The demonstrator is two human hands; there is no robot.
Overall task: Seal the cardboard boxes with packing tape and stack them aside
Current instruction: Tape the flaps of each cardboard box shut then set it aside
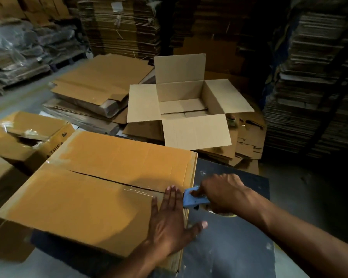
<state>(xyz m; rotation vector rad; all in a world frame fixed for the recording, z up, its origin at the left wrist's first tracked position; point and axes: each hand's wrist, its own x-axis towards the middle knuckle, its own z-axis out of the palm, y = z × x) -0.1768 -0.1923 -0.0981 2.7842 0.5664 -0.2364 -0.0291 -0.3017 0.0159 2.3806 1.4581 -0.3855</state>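
Observation:
A closed brown cardboard box (100, 189) lies on a dark table (235, 247), its two top flaps meeting in a seam that runs toward the right edge. Clear tape (141, 192) covers the seam's right end. My left hand (169, 219) presses flat on the box top by that edge, fingers straight, thumb hanging over the side. My right hand (219, 194) grips a blue tape dispenser (192, 198) just off the box's right edge. The tape roll is mostly hidden under my right hand.
An open, empty box (183, 109) stands beyond the table with all flaps spread. Flattened cartons (96, 87) are piled behind it to the left. A taped box (24, 135) sits at the left. Tall stacks of flat cardboard (313, 87) rise on the right and at the back.

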